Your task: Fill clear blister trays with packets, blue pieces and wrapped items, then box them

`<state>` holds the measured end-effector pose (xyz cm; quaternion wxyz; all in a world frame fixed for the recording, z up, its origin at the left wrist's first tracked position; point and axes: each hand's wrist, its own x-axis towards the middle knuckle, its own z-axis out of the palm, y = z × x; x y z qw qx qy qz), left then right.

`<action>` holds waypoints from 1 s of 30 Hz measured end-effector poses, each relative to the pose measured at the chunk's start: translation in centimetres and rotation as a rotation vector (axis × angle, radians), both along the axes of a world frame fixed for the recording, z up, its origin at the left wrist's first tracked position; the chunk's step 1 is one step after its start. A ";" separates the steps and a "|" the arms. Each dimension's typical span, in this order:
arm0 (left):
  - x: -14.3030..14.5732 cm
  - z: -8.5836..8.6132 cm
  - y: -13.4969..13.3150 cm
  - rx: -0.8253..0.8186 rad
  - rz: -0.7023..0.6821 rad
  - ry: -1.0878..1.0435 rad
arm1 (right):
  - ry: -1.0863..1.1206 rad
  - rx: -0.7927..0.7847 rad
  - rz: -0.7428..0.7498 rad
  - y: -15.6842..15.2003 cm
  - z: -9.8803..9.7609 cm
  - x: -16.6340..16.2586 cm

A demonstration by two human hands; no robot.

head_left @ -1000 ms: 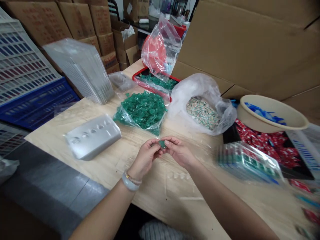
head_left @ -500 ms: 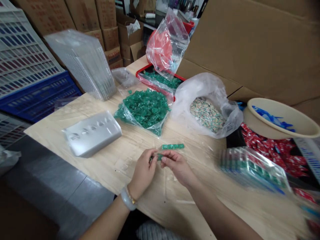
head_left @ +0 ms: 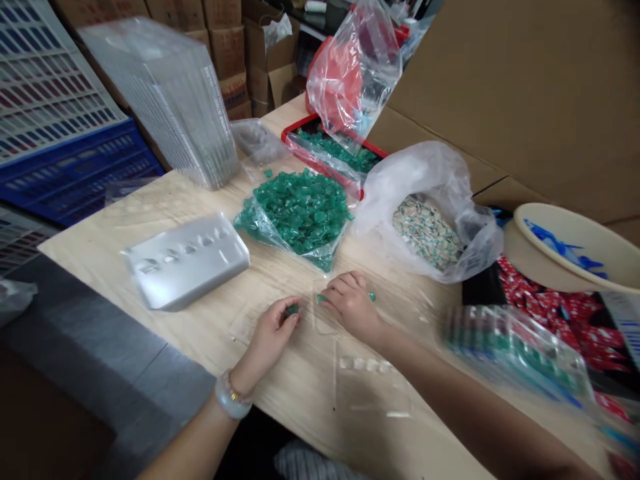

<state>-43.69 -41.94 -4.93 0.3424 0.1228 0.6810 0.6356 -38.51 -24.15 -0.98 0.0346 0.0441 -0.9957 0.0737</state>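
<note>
My left hand, a bracelet at its wrist, is curled around a small dark green piece between thumb and fingers. To its right my right hand lies palm down, fingertips pressed on a short row of green pieces. A green piece shows at the fingertips, and another bit of green sticks out beyond the knuckles; the rest is under the hand. The row rests on a thin clear plastic tray. Nearer to me lies a second clear moulded tray with small pockets.
Behind the hands is a bag heaped with green pieces, beside a bag of small pale pieces. Clear trays are stacked at left, near a silvery plastic block. Filled clear packs and a cream basin stand right.
My hands, together over a green piece before, have come apart. The right has moved onto the green row; the left has drawn back leftward, still holding a piece. The view has shifted slightly.
</note>
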 end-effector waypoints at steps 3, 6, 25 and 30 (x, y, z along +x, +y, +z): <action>-0.1 -0.1 0.0 0.016 -0.011 -0.009 | 0.019 0.024 0.027 0.0 -0.8 0.0; -0.2 0.4 -0.2 0.026 0.004 -0.066 | 0.043 -0.016 0.005 0.1 -1.0 0.1; -1.6 2.0 -3.5 -0.567 -0.016 0.895 | 0.009 -0.429 0.104 -4.0 -0.8 -6.7; -1.0 1.6 -3.2 -0.710 -0.072 0.987 | -0.031 -0.435 0.117 -4.2 -1.3 -6.2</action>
